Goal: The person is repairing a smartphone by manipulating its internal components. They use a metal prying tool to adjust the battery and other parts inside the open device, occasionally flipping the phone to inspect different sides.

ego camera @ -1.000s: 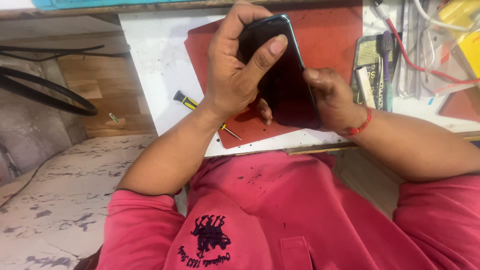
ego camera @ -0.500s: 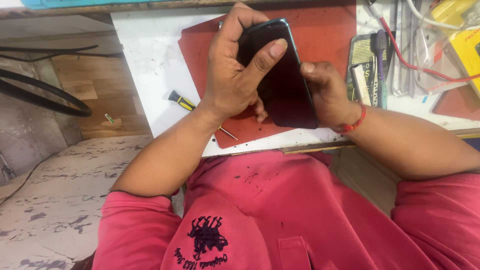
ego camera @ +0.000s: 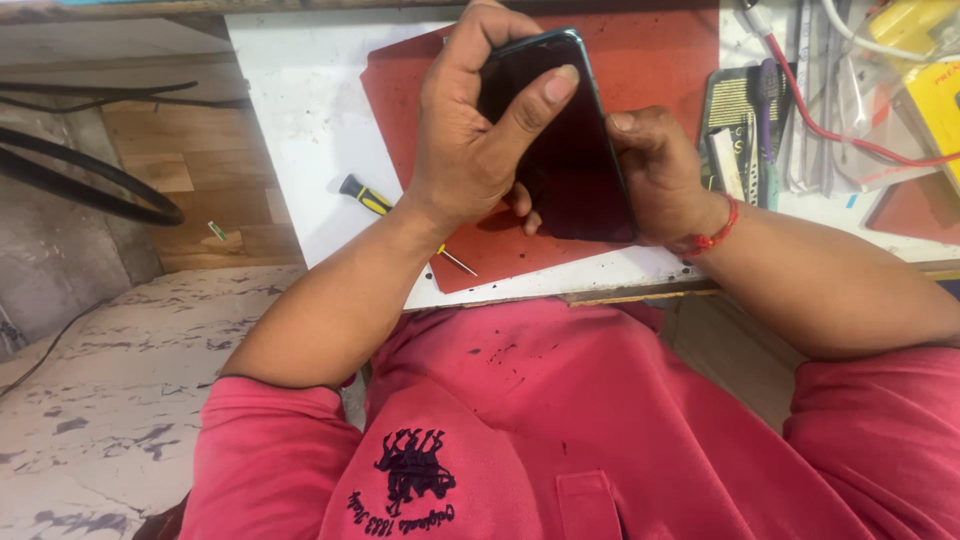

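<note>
Head view, looking down at the bench. Left hand (ego camera: 470,150) is closed around the upper part of a black smartphone (ego camera: 565,150), thumb laid flat across the glossy dark glass and the other digits curled behind its back. Right hand (ego camera: 660,175) grips the phone's right edge and lower corner, fingers wrapped behind; a red thread bracelet (ego camera: 712,235) circles that wrist. The phone is a slim rounded rectangle, screen dark and reflective, held tilted just above a dull red work mat (ego camera: 650,60) that lies on a white, scuffed tabletop (ego camera: 290,130). A small screwdriver (ego camera: 385,212) with a black-and-yellow handle and thin metal shaft lies at the mat's left edge, tip resting on the mat. Right of the hands: a dark flat rectangular tool case (ego camera: 735,125) and a red cable (ego camera: 830,130) among clutter. The person wears a red knit polo shirt (ego camera: 600,420).
</note>
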